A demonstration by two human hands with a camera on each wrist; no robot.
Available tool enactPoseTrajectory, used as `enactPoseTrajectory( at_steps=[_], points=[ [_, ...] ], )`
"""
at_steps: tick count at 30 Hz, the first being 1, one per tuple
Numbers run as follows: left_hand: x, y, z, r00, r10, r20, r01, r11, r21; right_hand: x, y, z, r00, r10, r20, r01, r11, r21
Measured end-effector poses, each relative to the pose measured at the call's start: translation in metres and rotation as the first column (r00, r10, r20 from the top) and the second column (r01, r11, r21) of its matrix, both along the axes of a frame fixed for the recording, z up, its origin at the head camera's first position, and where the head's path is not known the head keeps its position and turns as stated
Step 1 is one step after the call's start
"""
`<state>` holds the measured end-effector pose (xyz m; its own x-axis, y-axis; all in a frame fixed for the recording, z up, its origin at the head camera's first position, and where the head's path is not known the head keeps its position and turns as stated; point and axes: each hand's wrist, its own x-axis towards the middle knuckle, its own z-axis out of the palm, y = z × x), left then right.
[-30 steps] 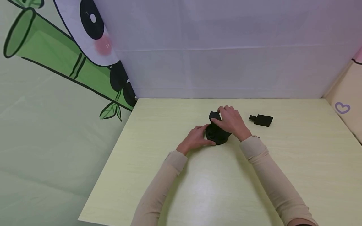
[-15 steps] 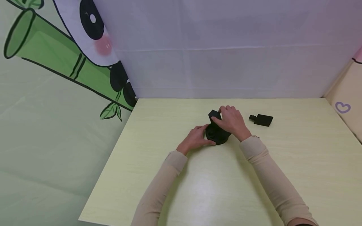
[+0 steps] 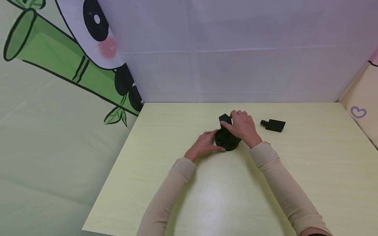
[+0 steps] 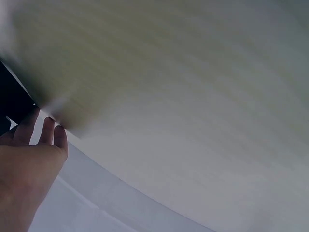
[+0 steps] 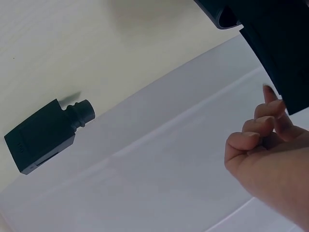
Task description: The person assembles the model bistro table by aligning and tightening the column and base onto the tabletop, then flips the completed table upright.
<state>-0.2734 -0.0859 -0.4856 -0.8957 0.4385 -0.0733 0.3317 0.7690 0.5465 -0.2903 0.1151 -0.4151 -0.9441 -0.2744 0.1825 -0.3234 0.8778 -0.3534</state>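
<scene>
A black piece with a round base [image 3: 227,141] stands on the table, and a black rectangular block [image 3: 225,119] rises at its far side. Curved around the base's left side, my left hand [image 3: 205,145] holds it between thumb and fingers. My right hand [image 3: 242,127] pinches the block from the right; its palm covers part of the piece. In the right wrist view the block [image 5: 285,53] shows beside a short tube opening, fingertips at its lower corner. The left wrist view has the left hand [image 4: 34,150] against a dark edge [image 4: 12,92].
Right of the hands lies a loose black flat block [image 3: 275,125] with a ribbed round neck, its neck pointing left. The pale wood table [image 3: 218,196] ends at a lilac cloth [image 3: 236,72] behind, with a printed green cloth [image 3: 53,147] on the left.
The block has turned and risen slightly in view, and the right hand has shifted a little to the right with it. The left hand and round base stay put.
</scene>
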Motion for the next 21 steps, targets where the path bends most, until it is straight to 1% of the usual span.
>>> enactPoseTrajectory(
  at_steps=[3,6,9,16,21],
  points=[
    [-0.0006,0.0007,-0.0006,1.0,0.0,-0.006,0.0,1.0,0.002,-0.0016,0.0017,-0.0002,1.0,0.016,0.025,-0.016,1.0,-0.004],
    [-0.0007,0.0011,-0.0006,1.0,0.003,0.0,-0.003,1.0,0.002,-0.0039,0.0032,-0.0001,0.996,0.063,0.057,-0.063,0.998,0.005],
    [-0.0005,0.0015,-0.0007,1.0,0.004,0.008,-0.004,1.0,0.005,-0.006,0.0044,-0.0013,0.993,0.095,0.067,-0.096,0.995,0.013],
    [-0.0002,0.0034,-0.0017,1.0,0.012,0.013,-0.012,1.0,-0.003,-0.0067,0.0067,-0.0016,0.998,0.049,0.046,-0.048,0.999,-0.005],
    [0.0005,0.0046,-0.0016,1.0,0.02,0.012,-0.02,1.0,-0.003,-0.0068,0.009,-0.0016,0.996,0.059,0.059,-0.059,0.998,-0.012]
  ],
)
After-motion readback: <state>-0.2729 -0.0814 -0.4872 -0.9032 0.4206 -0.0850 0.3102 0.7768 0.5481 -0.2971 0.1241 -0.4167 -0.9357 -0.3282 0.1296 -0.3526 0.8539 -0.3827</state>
